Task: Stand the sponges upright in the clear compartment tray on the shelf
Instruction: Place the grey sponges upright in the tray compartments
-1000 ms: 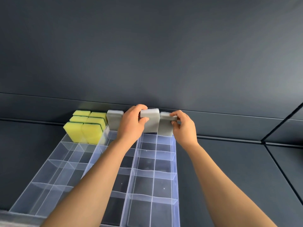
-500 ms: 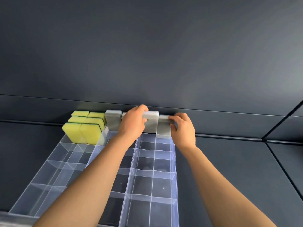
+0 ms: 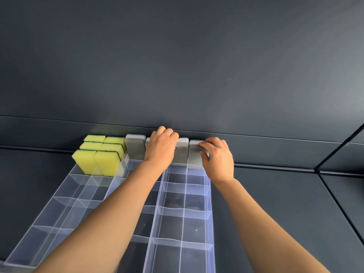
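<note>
Back row of clear tray [image 3: 195,209] on shelf [image 3: 275,203]: grey sponges upright, side by side. Left hand [image 3: 161,147] curled over top of third grey sponge [image 3: 182,154] — thumb against it. Right hand [image 3: 216,157] pinches end grey sponge [image 3: 194,158] — thumb on front face, fingers over top. Yellow sponges [image 3: 102,156] upright, back left.

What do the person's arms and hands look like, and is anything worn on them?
The left forearm and right forearm are bare, with no sleeve in view. The left hand and right hand wear no glove, ring, watch or bracelet that shows.
</note>
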